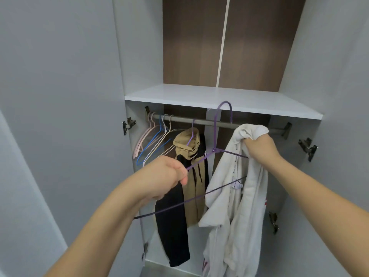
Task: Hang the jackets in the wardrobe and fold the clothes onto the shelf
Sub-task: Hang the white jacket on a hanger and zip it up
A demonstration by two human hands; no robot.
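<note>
Threading a hanger into a jacket before the open wardrobe. The left hand [169, 174], fingers curled, grips one sloping arm of the purple hanger [214, 150]; the right hand [259, 145], at 3 o'clock from it, clutches the bunched collar of the white jacket [235, 196], which hangs in front of the rail [209, 122] and not yet on it. The hanger's far arm appears to enter the jacket; judged best practice is to seat both shoulders squarely before lifting the hook to the rail at 12 o'clock. Count: one jacket in hand; one tan-and-black jacket [191, 176] already hung; roughly four bare hangers [153, 140] at 10 o'clock; one shelf [179, 94].
</note>
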